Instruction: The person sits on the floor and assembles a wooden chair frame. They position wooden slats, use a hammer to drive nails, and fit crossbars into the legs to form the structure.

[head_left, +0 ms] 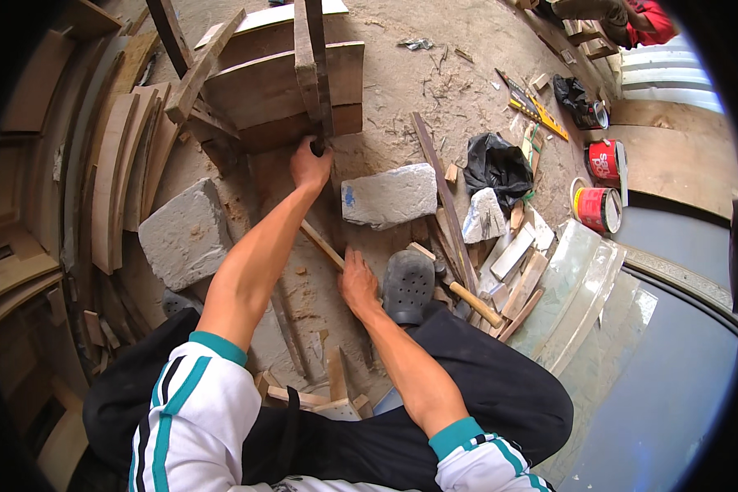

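My left hand [310, 168] is closed around the lower part of a dark wooden upright [323, 90], part of a frame with a curved plywood panel [266, 88]. Closer to me, my right hand [357, 283] has its fingers pressed together at the end of a pale wooden stick [321, 243]. What lies under those fingers is hidden. A whitish block [389, 195] sits just right of my hands, and a second rough block [185, 234] is left of my left forearm. Beside my right hand is my grey clog [408, 287].
A wooden-handled hammer [476, 303] and wood offcuts [512, 262] lie to the right. Beyond are a black plastic bag [498, 168], a yellow handsaw [537, 111] and red cans [605, 161]. Curved boards [111, 184] stand at left. Another person [648, 23] is at the far right.
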Demonstrator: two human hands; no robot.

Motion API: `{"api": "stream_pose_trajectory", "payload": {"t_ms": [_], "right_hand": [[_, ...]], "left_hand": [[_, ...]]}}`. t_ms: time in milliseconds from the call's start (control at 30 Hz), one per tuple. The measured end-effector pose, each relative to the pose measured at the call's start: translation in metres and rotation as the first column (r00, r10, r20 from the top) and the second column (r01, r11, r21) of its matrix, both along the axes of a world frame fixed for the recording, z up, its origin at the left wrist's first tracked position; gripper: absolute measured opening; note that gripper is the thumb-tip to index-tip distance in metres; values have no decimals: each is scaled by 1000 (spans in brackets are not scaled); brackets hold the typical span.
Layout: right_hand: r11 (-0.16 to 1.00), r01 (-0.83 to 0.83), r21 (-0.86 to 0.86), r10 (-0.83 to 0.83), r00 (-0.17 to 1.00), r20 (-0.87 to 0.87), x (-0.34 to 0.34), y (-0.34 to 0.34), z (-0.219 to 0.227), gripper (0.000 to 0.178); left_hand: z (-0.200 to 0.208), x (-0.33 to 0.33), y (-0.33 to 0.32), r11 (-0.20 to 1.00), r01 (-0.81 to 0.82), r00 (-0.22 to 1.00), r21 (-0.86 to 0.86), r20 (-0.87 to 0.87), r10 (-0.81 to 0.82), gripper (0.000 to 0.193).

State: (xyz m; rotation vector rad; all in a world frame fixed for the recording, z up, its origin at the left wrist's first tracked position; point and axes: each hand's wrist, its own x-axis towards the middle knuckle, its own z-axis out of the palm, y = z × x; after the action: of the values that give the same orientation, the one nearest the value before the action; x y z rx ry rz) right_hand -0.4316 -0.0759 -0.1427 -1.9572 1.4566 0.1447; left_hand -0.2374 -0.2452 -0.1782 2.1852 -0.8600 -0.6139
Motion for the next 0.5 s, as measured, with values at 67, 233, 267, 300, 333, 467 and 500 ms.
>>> {"api": "stream_pose_trajectory", "payload": {"t_ms": [67,233,267,300,333,467,500], "right_hand": [[1000,15,-5,-14,1000,24,-2,-1,-1,59],[1000,13,13,-14,998,66,-1,-2,4,60],[1000,9,13,-10,997,76,-1,-3,4,60],[1000,5,12,-7,996,86,-2,-3,5,61],[1000,3,15,-5,996,89,-2,-3,5,61],[1000,-2,18,0,996,90,-1,-3,4,61],[1000,-2,16,0,996,88,0,-3,4,60]], "left_hand": [[5,-2,0,1000,14,1000,-1,14,-14,48],[8,0,0,999,33,999,6,31,-33,49],[7,0,1,999,39,999,1,27,-39,49],[6,1,2,999,45,999,-5,22,-45,49],[5,2,2,999,49,999,-10,22,-49,49],[7,1,3,998,55,998,-15,18,-55,49],[9,0,2,998,55,998,-12,16,-55,49]]}}
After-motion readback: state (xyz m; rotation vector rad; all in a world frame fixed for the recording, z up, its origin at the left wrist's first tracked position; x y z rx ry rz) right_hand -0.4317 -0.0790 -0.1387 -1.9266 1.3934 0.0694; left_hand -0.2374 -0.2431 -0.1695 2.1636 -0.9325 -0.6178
